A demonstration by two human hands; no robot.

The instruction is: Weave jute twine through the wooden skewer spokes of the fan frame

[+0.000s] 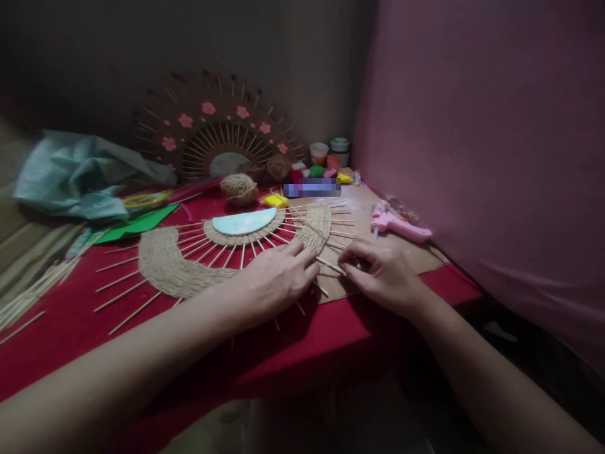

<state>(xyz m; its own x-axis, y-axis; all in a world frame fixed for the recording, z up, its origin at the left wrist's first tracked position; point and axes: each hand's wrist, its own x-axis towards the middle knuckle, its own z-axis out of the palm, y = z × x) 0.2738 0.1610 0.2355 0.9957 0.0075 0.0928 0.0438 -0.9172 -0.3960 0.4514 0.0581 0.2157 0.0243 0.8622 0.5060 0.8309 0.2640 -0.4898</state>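
Observation:
A half-round woven piece of jute twine and thin wooden sticks lies on the red table, with a pale blue half-disc at its centre. My left hand rests flat on the sticks at the near edge of the weave, fingers stretched toward the right. My right hand sits just right of it, fingers pinched together on one wooden stick that juts from the weave. A piece of brown cardboard lies under the right part.
A pink glue gun lies on the cardboard at the right. A ball of twine, a finished fan-shaped piece with pink flowers, small pots and a teal cloth stand behind. Loose sticks lie at the left. A pink wall is close on the right.

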